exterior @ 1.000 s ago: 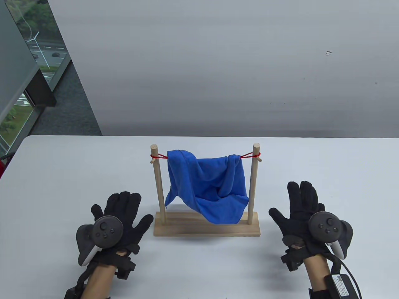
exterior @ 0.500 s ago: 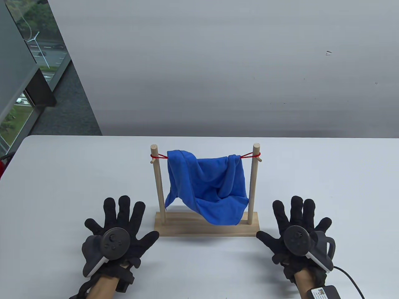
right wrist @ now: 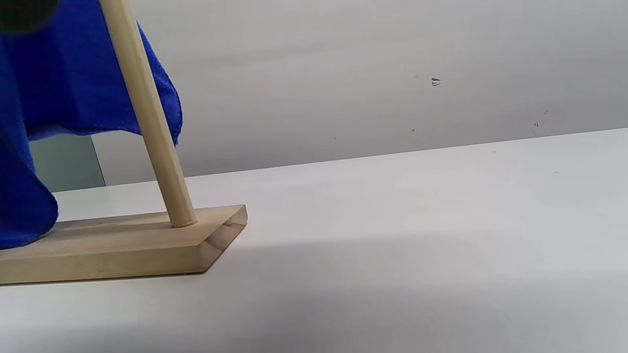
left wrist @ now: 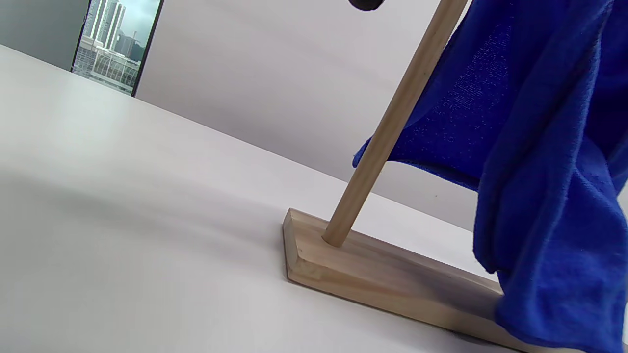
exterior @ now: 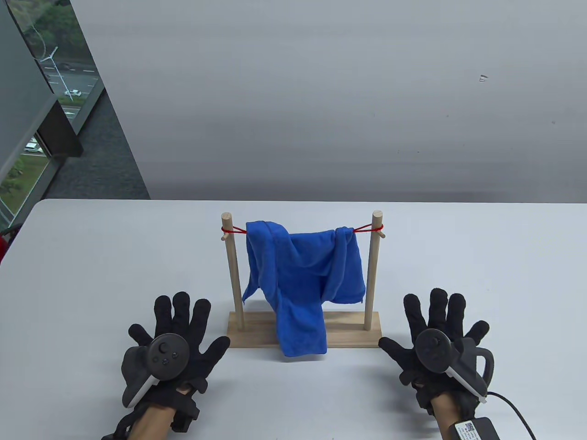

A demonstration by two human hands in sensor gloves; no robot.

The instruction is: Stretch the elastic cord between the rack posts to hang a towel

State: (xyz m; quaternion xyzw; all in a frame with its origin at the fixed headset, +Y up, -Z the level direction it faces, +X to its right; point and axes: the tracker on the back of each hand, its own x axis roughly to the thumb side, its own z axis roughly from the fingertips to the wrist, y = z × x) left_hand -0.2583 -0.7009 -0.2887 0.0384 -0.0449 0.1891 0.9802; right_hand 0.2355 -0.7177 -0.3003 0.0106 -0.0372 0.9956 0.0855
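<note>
Worktop (exterior: 91, 256) carries the rack (exterior: 303, 333) dead centre between both hands, just ahead of the fingertips. Towel (exterior: 302, 279) hangs on the red cord (exterior: 367, 228), long axis running left-right post to post, one fold sagging onto the base. Left hand (exterior: 172, 348) and right hand (exterior: 440, 348) lie flat, fingers spread wide, holding nothing, about equally near.
</note>
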